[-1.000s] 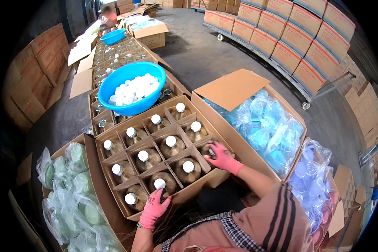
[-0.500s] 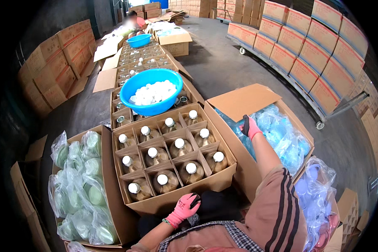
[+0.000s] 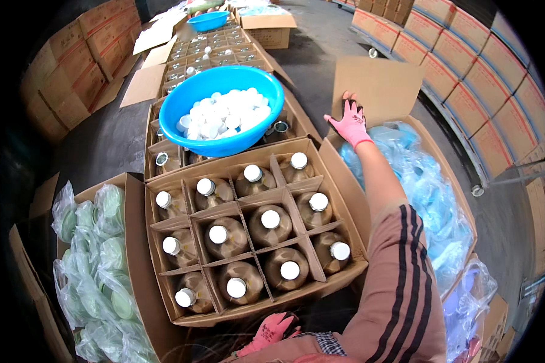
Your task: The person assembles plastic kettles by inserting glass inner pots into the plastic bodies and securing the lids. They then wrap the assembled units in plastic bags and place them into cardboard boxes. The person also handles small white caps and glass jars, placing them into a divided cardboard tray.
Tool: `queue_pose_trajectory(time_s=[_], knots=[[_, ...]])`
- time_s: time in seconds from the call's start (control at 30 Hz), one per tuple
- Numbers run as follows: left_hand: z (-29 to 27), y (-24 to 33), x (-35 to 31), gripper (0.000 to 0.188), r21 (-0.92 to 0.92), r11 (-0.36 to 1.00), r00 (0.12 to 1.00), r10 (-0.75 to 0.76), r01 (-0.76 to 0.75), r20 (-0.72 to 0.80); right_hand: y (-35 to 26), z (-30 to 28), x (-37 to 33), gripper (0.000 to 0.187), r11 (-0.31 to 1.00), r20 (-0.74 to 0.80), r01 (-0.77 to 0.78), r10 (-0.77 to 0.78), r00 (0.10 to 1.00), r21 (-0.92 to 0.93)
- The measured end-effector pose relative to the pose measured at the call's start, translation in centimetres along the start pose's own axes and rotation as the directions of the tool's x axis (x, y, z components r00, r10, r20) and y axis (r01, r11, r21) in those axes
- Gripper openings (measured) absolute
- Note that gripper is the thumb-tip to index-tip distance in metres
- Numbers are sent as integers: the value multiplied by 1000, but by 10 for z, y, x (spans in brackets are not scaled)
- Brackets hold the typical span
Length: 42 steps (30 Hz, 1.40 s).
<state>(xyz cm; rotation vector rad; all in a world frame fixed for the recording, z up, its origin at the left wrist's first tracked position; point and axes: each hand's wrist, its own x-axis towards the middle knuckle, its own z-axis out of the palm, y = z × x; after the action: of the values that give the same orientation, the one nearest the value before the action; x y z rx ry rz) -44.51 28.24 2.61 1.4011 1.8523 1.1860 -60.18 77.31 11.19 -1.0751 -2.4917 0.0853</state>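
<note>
My right hand [image 3: 349, 121], in a pink and black glove, reaches forward with fingers spread. It touches the raised cardboard flap [image 3: 378, 81] of a carton [image 3: 347, 192] holding blue plastic pieces [image 3: 399, 160] in clear bags. Low in front of my body is my gloved left hand [image 3: 274, 331], its fingers loosely bent and apart, with nothing seen in it. Just beyond it stands a divided carton [image 3: 263, 310] of round clear bottles [image 3: 229, 239], each in its own cell under a white cap [image 3: 270, 219].
A blue basin [image 3: 174, 100] of loose white caps [image 3: 227, 115] rests on the cartons behind. Bagged green plastic pieces [image 3: 97, 272] fill a carton at left; bagged purple ones [image 3: 466, 302] lie at right. Stacked cartons on a trolley [image 3: 460, 91] line the right side.
My right hand has moved forward and its fingers have spread. The flap, which lay slanting over the blue pieces, now stands up. The view has shifted, leaving my left hand lower in the picture.
</note>
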Motion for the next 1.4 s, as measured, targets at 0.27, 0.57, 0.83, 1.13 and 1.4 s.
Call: queue_pose_trajectory(time_s=[0.27,0.57,0.83,1.13,1.4], knots=[[4,-33,-14,36,132,978,981,-174,163,79,-18,82,36,57,944,503,66,112,857,-322],[-3,-32,-15,35,367,930,990,-75,26,121,-37,85,20,44,909,350,63,94,932,-412],[-7,-39,-28,38,494,868,927,-228,56,297,-28,114,31,32,886,371,120,62,927,-448],[-13,-36,-27,36,568,816,871,-350,103,344,-40,123,37,31,835,671,340,47,740,-434],[-27,-22,-28,39,535,844,880,-281,36,383,-16,94,-3,32,994,108,83,-91,990,76]])
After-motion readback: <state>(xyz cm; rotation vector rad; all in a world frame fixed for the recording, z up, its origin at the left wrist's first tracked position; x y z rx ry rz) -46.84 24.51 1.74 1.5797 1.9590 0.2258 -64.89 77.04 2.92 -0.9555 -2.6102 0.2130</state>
